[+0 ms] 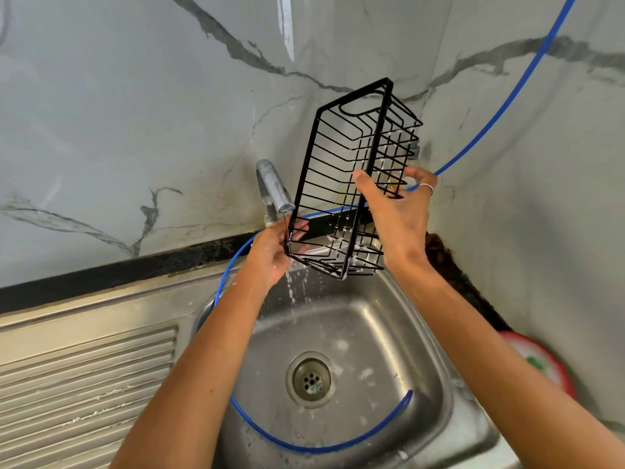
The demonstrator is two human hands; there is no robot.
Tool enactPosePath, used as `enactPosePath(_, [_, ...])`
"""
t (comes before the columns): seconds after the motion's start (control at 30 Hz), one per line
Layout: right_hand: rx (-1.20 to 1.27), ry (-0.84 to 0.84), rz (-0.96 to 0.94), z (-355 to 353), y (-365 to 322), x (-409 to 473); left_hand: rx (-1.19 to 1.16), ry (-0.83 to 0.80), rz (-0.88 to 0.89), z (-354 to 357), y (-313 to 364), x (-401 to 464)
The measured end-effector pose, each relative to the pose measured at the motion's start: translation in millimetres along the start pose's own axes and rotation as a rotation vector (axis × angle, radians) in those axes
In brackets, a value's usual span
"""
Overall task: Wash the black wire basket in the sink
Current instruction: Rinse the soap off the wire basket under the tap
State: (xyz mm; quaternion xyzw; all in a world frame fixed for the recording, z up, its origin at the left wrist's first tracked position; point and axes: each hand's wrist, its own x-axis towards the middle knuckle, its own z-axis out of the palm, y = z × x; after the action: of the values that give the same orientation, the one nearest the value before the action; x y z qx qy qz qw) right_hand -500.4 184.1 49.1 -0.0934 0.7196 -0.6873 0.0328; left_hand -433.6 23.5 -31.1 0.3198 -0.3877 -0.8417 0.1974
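Black wire basket [351, 184], wet and soapy, is gripped at its lower corner by the left hand [274, 255] and pinched mid-side by the right hand [395, 211] over the steel sink [389, 333], so it may slip and fall.

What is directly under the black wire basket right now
Below the black wire basket, held up by both hands, water falls into the steel sink. A blue hose curves around the drain. The left hand and forearm cover part of the sink's rear rim.
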Motion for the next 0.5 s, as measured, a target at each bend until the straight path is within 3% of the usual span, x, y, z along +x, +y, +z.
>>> enactPosePath(0.17, [0.012, 0.054, -0.008, 0, -1, -2, -0.107, 0.047, 0.024, 0, -4, -7])
enactPosePath(0.5, [-0.064, 0.014, -0.025, -12, 12, -10, -0.023, 0.068, -0.027, -22, -45, -45])
